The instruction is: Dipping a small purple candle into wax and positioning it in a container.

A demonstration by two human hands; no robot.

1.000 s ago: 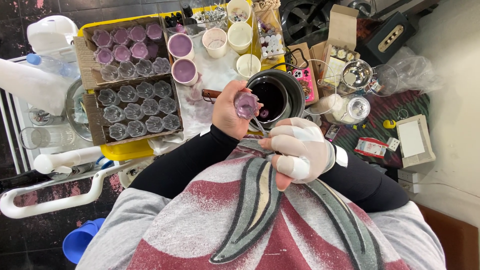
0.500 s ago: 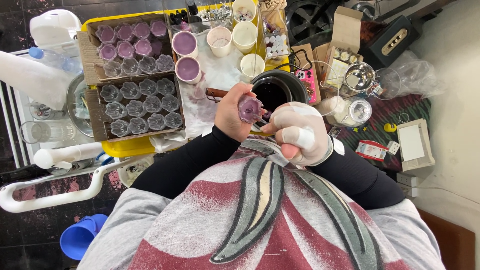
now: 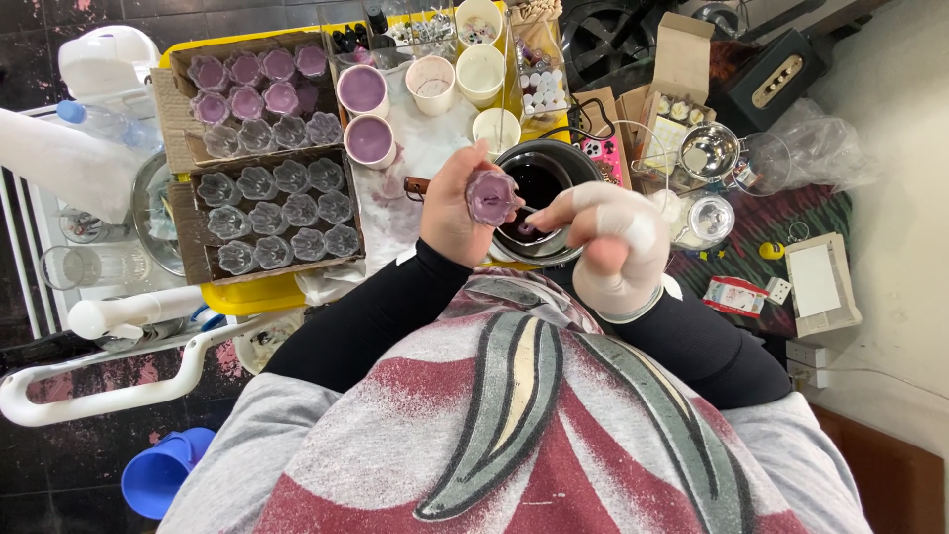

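Dark tiled floor (image 3: 59,494) below, with a yellow tray (image 3: 252,295) serving as the bench top, crowded with wax-pouring gear. At far left, a white appliance (image 3: 104,61) and a blue cup (image 3: 163,473) down on the floor. Next, 2 cardboard boxes: upper box (image 3: 173,99) holding flower-shaped glass holders, 7 of them filled purple; lower box (image 3: 188,227) holding 12 clear, unfilled holders. Just right of the boxes, 2 round cups of purple wax (image 3: 364,91), one above the other, then 3 pale cups (image 3: 481,69) near the tray's top edge.

At centre, left hand (image 3: 455,208), bare, closed around a small flower-shaped glass holder (image 3: 491,196) filled with purple wax, held upright at the left rim of a dark melting pot (image 3: 539,178). Just beside it, right hand (image 3: 618,242), in a white glove, fingers pinched on a thin tool whose tip sits over the pot's dark contents, close to the holder; kind of tool too small to tell. Both sleeves black, over a grey and red shirt (image 3: 494,425).

Further right, an open carton (image 3: 682,69), a shiny metal bowl (image 3: 707,150), a glass jar (image 3: 710,220), crumpled clear plastic (image 3: 816,143), and a small white box (image 3: 816,282) at far right.
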